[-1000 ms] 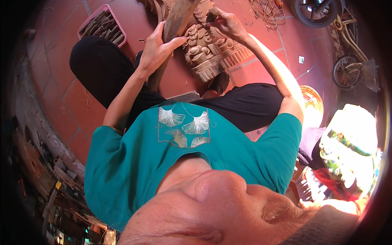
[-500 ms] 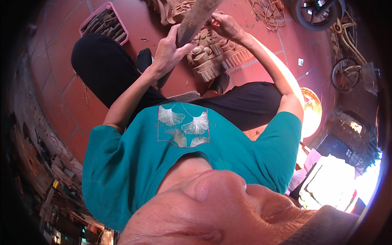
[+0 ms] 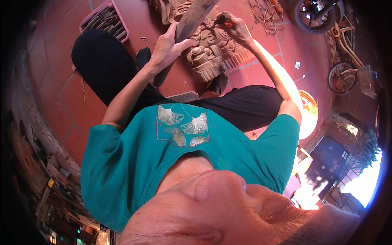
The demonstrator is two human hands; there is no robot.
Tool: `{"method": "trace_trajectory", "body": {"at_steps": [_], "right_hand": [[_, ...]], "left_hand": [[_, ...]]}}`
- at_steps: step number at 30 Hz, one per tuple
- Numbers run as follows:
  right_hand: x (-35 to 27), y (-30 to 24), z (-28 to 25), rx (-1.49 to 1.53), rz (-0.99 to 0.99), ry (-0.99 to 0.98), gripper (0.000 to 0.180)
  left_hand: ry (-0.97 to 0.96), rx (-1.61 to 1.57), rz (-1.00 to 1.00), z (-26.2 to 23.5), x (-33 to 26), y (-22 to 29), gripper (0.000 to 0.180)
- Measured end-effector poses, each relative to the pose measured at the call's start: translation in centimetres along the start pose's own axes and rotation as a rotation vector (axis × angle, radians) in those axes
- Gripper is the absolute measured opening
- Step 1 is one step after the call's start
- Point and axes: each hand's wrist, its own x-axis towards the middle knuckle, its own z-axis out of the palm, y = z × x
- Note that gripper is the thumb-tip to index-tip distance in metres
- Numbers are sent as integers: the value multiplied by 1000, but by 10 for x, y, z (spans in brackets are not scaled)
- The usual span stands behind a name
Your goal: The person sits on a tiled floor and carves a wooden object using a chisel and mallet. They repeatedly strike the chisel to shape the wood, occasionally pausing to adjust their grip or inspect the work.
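Though partly unclear, plank (image 3: 193, 21) in left hand (image 3: 165, 50).

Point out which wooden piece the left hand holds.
The long, plain board slanting through the left hand; its visible face is uncarved, unlike the carved wood beyond it, covered in relief.

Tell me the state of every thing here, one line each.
Left hand: closed around the wooden board.
Right hand: fingers curled, grip unclear.
Wooden board: held aslant.
Carved wood: lying on the floor.
Pink basket: open, filled with dark sticks.
Cord: loosely looped.
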Motion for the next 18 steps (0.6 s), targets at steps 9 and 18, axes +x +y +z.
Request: {"method": "trace_trajectory", "body": {"at_steps": [9, 18], "right_hand": [[13, -12, 6, -247, -83, -65, 25], [23, -16, 22, -443, -131, -96, 34]], "left_hand": [[22, -36, 41, -2, -1, -7, 58], [80, -28, 72, 2, -9, -1, 50]]}}
